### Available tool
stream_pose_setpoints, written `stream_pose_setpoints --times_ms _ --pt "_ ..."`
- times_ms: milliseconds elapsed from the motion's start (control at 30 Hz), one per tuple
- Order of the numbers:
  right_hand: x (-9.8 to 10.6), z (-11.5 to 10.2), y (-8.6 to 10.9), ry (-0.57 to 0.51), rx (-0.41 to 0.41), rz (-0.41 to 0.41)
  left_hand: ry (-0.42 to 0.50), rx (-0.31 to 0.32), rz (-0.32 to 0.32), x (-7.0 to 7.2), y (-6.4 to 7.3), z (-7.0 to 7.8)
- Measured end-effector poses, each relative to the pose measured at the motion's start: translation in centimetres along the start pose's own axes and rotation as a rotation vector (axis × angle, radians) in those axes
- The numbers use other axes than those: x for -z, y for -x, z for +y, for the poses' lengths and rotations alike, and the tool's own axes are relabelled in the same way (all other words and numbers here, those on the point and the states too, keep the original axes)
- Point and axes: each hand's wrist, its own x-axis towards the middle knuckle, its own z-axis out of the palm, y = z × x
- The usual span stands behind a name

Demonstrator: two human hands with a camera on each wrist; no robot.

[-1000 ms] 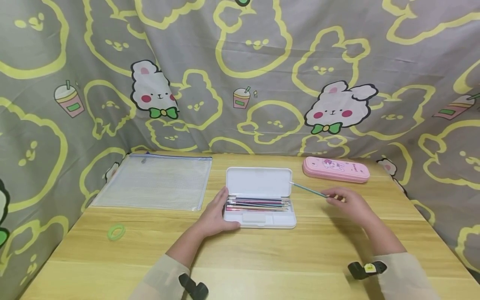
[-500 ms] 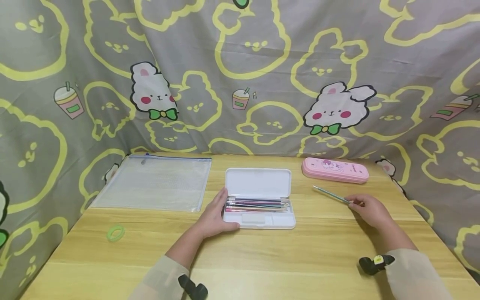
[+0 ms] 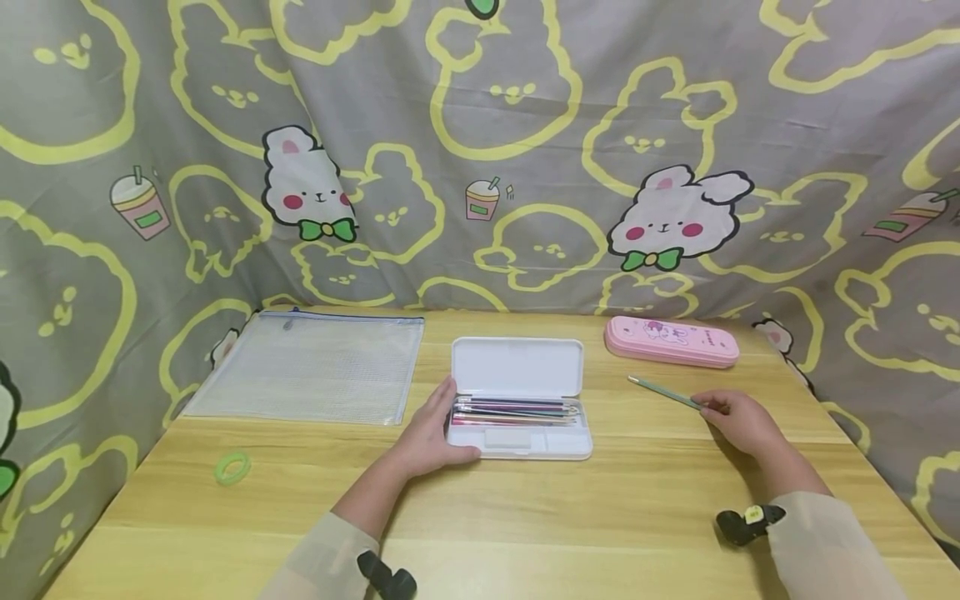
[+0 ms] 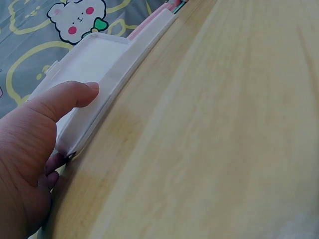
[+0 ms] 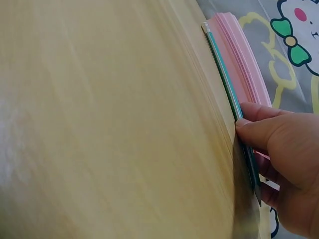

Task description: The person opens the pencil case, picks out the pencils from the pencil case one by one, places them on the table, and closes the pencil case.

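Note:
A white pencil case [image 3: 517, 367] lies with its lid up in the middle of the table, several pencils [image 3: 513, 408] in its tray and a white eraser [image 3: 507, 437] in front of them. My left hand [image 3: 427, 435] holds its left end, thumb at the front edge and fingers along the side. To the right, my right hand [image 3: 744, 423] pinches a green pencil [image 3: 663, 390] between thumb and fingers. The pencil lies close over the tabletop, its white eraser end pointing left and its sharpened tip [image 5: 258, 196] toward the palm in the right wrist view.
A closed pink pencil case [image 3: 671, 342] stands at the back right, just behind the green pencil. On the left lie a clear mesh zip pouch [image 3: 307, 367] and a green ring [image 3: 232, 468]. A patterned curtain [image 3: 525, 150] hangs behind the wooden table [image 3: 525, 525].
My right hand has carried the green pencil right, away from the white case, and lowered it toward the table. My left hand has stayed on the white case.

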Motion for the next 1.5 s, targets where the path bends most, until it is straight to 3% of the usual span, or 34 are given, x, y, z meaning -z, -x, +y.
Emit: stream_pose_setpoints --times_ms 200,567,1067,1267,1500 --pt "0.1 -1.0 0.4 -0.029 -0.005 0.025 0.006 0.0 -0.004 0.0 0.0 0.1" --pt "-1.6 -7.0 0.0 -0.1 0.116 0.097 0.009 0.002 -0.002 0.1 0.1 0.1" --pt "-5.9 -15.5 -1.0 -0.171 0.306 -0.038 0.018 -0.009 0.007 0.1 0.1 0.1" --pt "-7.2 -17.6 -1.7 -0.155 0.341 -0.109 0.015 -0.006 0.007 0.1 0.1 0.1" --pt "-8.0 -18.8 -2.2 -0.091 0.329 -0.17 0.011 0.002 -0.001 0.1 0.1 0.1"
